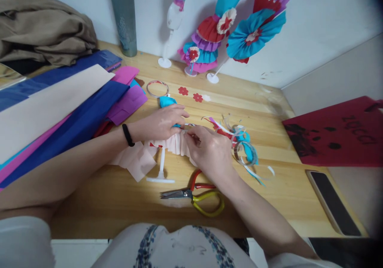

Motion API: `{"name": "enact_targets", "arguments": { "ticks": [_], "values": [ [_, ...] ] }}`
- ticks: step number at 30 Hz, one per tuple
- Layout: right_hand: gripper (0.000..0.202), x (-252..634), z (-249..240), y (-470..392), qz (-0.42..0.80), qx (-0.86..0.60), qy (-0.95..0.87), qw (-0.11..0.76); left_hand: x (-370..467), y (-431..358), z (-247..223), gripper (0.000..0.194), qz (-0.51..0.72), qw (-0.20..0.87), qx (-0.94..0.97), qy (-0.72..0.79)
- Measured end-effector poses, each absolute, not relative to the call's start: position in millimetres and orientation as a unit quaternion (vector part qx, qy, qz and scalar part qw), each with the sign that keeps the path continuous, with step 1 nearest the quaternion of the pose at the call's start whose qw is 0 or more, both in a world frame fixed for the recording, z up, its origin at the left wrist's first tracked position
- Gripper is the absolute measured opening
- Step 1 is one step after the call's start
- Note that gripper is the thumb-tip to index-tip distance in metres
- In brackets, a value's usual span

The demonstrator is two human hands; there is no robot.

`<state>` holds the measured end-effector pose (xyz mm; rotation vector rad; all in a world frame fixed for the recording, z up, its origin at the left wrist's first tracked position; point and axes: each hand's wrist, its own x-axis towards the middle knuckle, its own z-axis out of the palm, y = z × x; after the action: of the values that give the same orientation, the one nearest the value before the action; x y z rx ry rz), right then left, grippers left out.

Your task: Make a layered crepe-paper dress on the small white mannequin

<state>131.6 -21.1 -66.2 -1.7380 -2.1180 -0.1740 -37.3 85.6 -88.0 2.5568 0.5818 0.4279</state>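
A small figure on a white stand (pixel 161 168) lies tilted before me, dressed in a blue paper top (pixel 167 101) and a ruffle of cream crepe paper (pixel 176 148). Across its middle, my left hand (pixel 164 121) grips it with fingers curled over the top of the ruffle. My right hand (pixel 211 152) pinches the gathered edge of the cream paper; its fingertips are partly hidden. A flat cream paper piece (pixel 136 160) spreads below my left wrist. Scissors (pixel 191 195) with red and yellow handles rest below my right hand.
Colored paper sheets (pixel 60 108) cover the left side. Tape rolls (pixel 157 89) and red paper flowers (pixel 183 91) lie behind my hands, paper scraps (pixel 243 140) at right. Dressed figures (pixel 206 40), a bottle (pixel 124 20), a phone (pixel 332 202) and a red bag (pixel 335 136) stand around.
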Motion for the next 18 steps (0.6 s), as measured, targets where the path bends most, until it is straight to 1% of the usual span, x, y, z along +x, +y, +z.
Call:
{"name": "enact_targets", "arguments": {
  "ticks": [4,7,11,18],
  "values": [
    [0.02,130.5,-68.9,-19.4,-0.1,-0.609,-0.763,0.194,-36.7,86.4,-87.7,0.023,0.165,0.239,0.934,0.206],
    [0.015,130.5,-71.2,-18.9,-0.116,-0.616,-0.755,0.194,-36.3,86.7,-88.2,0.023,0.167,0.24,0.935,0.203],
    [0.01,130.0,-72.9,-17.9,-0.109,-0.63,-0.745,0.19,-36.7,86.2,-88.2,0.023,0.168,0.242,0.934,0.204],
    [0.015,128.5,-71.5,-15.6,-0.075,-0.656,-0.732,0.168,-36.3,86.7,-89.0,0.025,0.166,0.234,0.938,0.196]
  ]
}}
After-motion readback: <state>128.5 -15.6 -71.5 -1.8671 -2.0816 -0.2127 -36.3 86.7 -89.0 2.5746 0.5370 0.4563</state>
